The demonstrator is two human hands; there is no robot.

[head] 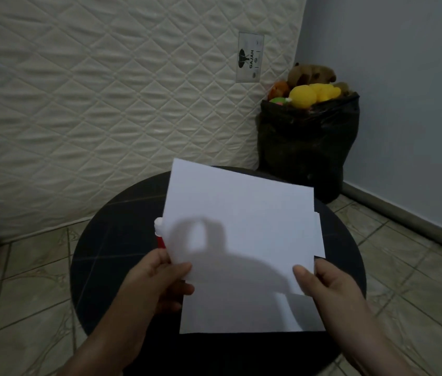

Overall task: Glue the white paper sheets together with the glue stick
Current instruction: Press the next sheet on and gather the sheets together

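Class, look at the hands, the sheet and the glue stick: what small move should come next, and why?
Probably lower the top sheet squarely onto the sheets beneath. Both the left hand and right hand pinch its near edge, and the glue stick stays half hidden behind it, so nothing can be glued yet.

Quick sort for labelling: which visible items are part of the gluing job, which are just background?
Job: white paper sheets, pinched by left hand and right hand; glue stick, mostly hidden behind the sheets; round black table.

Background: quilted mattress; black bag of soft toys.
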